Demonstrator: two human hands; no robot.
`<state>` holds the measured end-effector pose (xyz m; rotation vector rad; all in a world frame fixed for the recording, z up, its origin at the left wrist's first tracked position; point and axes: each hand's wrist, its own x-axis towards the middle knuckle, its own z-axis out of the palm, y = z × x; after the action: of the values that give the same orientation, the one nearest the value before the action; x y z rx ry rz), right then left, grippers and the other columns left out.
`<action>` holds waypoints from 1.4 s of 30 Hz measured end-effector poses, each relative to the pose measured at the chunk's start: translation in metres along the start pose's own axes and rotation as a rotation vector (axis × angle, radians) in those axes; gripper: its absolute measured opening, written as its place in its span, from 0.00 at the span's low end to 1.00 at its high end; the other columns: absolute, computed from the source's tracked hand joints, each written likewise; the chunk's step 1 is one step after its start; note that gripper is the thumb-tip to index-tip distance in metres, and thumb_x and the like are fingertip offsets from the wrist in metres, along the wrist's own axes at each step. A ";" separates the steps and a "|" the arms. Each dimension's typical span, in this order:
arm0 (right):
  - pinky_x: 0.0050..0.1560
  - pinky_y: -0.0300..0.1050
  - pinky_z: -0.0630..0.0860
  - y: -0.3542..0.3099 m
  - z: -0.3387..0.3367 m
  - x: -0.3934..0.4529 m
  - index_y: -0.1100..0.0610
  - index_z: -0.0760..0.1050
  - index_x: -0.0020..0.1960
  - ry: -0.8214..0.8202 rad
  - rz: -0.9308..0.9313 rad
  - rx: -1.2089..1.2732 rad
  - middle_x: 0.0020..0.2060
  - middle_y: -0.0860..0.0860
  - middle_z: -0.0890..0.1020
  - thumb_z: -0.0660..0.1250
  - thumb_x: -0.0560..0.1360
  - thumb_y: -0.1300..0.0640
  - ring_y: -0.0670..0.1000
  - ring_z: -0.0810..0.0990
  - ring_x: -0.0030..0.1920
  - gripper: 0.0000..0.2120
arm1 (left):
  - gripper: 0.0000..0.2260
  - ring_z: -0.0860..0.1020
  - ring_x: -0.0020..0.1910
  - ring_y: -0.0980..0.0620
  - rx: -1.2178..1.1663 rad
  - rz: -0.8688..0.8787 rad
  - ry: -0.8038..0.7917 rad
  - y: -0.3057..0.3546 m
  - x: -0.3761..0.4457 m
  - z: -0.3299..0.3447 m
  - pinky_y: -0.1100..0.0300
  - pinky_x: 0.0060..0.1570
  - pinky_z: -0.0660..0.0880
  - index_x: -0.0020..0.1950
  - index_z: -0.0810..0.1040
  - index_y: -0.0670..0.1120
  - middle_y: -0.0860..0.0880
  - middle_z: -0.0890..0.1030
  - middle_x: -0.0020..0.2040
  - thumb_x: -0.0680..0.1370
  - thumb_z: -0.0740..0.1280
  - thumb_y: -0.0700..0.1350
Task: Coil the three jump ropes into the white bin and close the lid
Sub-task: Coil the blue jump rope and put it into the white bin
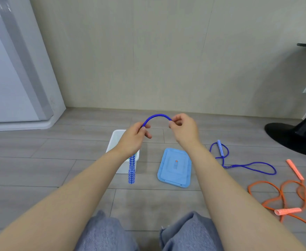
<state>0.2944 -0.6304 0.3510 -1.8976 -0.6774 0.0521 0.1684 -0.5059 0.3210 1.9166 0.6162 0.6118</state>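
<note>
Above floor [76, 160], white bin [115, 140] behind left hand [133, 140]

the left hand [132, 140] hides much of the white bin [115, 142]; the orange rope [282, 194] runs off the right edge.

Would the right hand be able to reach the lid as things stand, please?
Probably yes, but not freely: the right hand is pinching the blue rope together with the left hand. The lid lies uncovered on the floor just below it.
</note>
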 end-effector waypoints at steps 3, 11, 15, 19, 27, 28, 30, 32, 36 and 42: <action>0.38 0.37 0.72 -0.015 0.001 0.001 0.53 0.76 0.44 0.023 0.015 0.205 0.40 0.52 0.83 0.70 0.74 0.58 0.47 0.77 0.36 0.03 | 0.12 0.72 0.36 0.56 0.135 0.009 -0.098 -0.008 0.001 0.008 0.58 0.44 0.70 0.59 0.75 0.50 0.53 0.84 0.49 0.83 0.53 0.45; 0.33 0.37 0.70 -0.048 -0.003 -0.007 0.58 0.78 0.42 -0.179 0.212 0.706 0.32 0.50 0.77 0.67 0.76 0.64 0.46 0.69 0.29 0.05 | 0.15 0.75 0.39 0.56 0.133 0.016 -0.247 -0.002 -0.010 0.011 0.63 0.42 0.70 0.66 0.74 0.50 0.56 0.79 0.61 0.84 0.52 0.47; 0.31 0.35 0.73 -0.051 0.000 -0.009 0.59 0.76 0.43 -0.209 0.277 0.843 0.33 0.51 0.78 0.65 0.77 0.65 0.45 0.71 0.28 0.05 | 0.14 0.73 0.40 0.55 -0.041 -0.020 -0.354 0.002 -0.016 0.011 0.62 0.40 0.68 0.62 0.76 0.51 0.58 0.82 0.58 0.84 0.53 0.47; 0.31 0.36 0.75 -0.050 0.004 -0.008 0.58 0.73 0.43 -0.232 0.298 0.896 0.34 0.53 0.77 0.64 0.78 0.66 0.45 0.74 0.27 0.06 | 0.12 0.69 0.35 0.56 -0.133 -0.075 -0.437 0.009 -0.021 0.013 0.64 0.37 0.65 0.62 0.76 0.48 0.62 0.84 0.44 0.82 0.58 0.45; 0.35 0.39 0.79 -0.044 0.008 -0.007 0.60 0.71 0.44 -0.272 0.375 1.063 0.35 0.55 0.78 0.61 0.79 0.66 0.49 0.79 0.31 0.06 | 0.13 0.68 0.37 0.54 0.018 -0.024 -0.310 -0.003 -0.015 0.015 0.61 0.40 0.68 0.48 0.78 0.48 0.52 0.81 0.42 0.83 0.56 0.50; 0.36 0.42 0.80 -0.041 0.008 -0.006 0.60 0.71 0.46 -0.251 0.392 1.046 0.37 0.55 0.78 0.61 0.79 0.65 0.51 0.79 0.32 0.04 | 0.12 0.69 0.38 0.54 -0.010 -0.036 -0.288 -0.003 -0.014 0.014 0.62 0.39 0.68 0.47 0.76 0.47 0.53 0.82 0.42 0.83 0.55 0.49; 0.40 0.45 0.80 -0.029 0.008 -0.006 0.60 0.69 0.50 -0.236 0.433 0.861 0.43 0.57 0.78 0.57 0.80 0.64 0.54 0.78 0.35 0.03 | 0.11 0.74 0.42 0.55 -0.093 -0.059 -0.198 -0.005 -0.010 0.011 0.62 0.42 0.71 0.47 0.74 0.47 0.52 0.83 0.43 0.83 0.54 0.47; 0.46 0.46 0.78 -0.007 0.010 -0.008 0.58 0.71 0.56 -0.338 0.422 0.457 0.50 0.57 0.79 0.57 0.79 0.64 0.55 0.77 0.42 0.08 | 0.12 0.79 0.47 0.52 -0.235 -0.080 -0.101 -0.007 -0.003 0.006 0.58 0.50 0.75 0.45 0.73 0.45 0.49 0.81 0.40 0.84 0.54 0.45; 0.56 0.41 0.69 0.031 0.014 -0.023 0.53 0.71 0.68 -0.734 0.269 -0.114 0.61 0.52 0.77 0.61 0.74 0.68 0.52 0.75 0.61 0.24 | 0.13 0.79 0.34 0.49 -0.625 -0.090 -0.024 -0.003 0.003 -0.001 0.54 0.49 0.78 0.44 0.70 0.43 0.52 0.70 0.29 0.85 0.52 0.44; 0.64 0.43 0.70 0.055 0.013 -0.028 0.52 0.78 0.57 -0.989 0.246 -0.382 0.56 0.46 0.80 0.70 0.74 0.56 0.48 0.76 0.60 0.12 | 0.12 0.59 0.24 0.56 -0.665 -0.092 0.130 0.008 0.004 -0.010 0.62 0.29 0.67 0.42 0.67 0.47 0.54 0.61 0.28 0.85 0.52 0.46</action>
<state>0.2904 -0.6477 0.2909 -2.2690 -1.1470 1.1449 0.1657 -0.4998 0.3323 1.2289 0.4962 0.7715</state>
